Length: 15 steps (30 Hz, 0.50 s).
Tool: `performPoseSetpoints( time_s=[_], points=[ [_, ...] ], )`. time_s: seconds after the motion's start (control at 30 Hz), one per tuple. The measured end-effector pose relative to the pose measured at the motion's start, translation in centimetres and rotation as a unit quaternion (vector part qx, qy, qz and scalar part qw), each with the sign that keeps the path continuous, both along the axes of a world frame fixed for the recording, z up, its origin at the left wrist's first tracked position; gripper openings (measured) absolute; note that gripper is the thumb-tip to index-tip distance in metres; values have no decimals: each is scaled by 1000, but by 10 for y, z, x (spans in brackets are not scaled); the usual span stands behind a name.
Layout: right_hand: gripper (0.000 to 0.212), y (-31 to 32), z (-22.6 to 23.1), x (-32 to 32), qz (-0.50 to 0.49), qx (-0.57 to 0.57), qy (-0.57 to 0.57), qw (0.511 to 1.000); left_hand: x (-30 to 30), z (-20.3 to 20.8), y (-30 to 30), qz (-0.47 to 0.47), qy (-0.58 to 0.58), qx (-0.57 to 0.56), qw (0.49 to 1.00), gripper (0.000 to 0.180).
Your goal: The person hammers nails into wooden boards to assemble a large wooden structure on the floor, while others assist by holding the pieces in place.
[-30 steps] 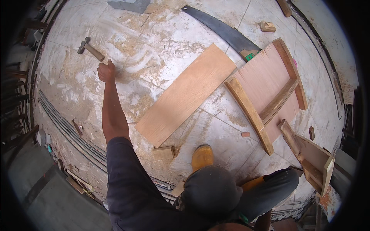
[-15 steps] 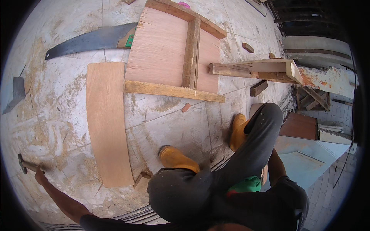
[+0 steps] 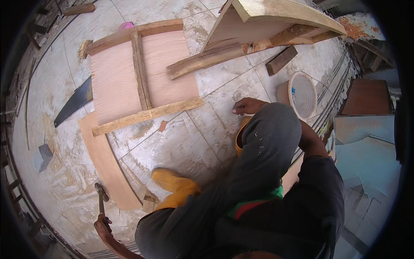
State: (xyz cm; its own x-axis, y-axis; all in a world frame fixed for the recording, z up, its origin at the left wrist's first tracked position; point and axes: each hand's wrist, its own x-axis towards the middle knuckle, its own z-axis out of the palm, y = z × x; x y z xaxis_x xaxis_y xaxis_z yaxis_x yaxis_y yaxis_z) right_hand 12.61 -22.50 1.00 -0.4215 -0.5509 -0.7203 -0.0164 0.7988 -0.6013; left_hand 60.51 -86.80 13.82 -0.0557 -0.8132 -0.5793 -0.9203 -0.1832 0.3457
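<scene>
"Now the left hand [image 3: 102, 225] has brought the hammer [image 3: 101, 205] closer to the long thin board [image 3: 108, 166], and the right hand [image 3: 251, 105] has come out by the knee [image 3: 276, 125]."

"Are the fingers holding on?"

"Left fingers are wrapped round the hammer's handle. Right fingers look curled, but I can't tell if they hold anything."

"Where is the hammer?"

"Toward the near left corner of the floor [image 3: 181, 144], its head by the board's edge. I can't tell if they touch."

"What could go wrong?"

"A low swing might make the hammer head bang the board and dent it. And if the knee leans out too far, it might knock the bucket [image 3: 282, 92] over."
</scene>
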Motion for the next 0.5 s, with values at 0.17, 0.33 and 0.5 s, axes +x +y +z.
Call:
performPoseSetpoints(
  time_s=[0.17,0.33,0.5],
  points=[
    [51,-28,-16,-3,105,-108,-159,976,-62,54,99,-59,-20,103,993,39],
    [50,-26,-4,32,113,-199,-245,942,-118,113,175,-52,-111,151,981,35],
    [51,-16,-12,49,136,-257,-348,891,-175,170,233,-200,-103,139,964,23]
  ],
)
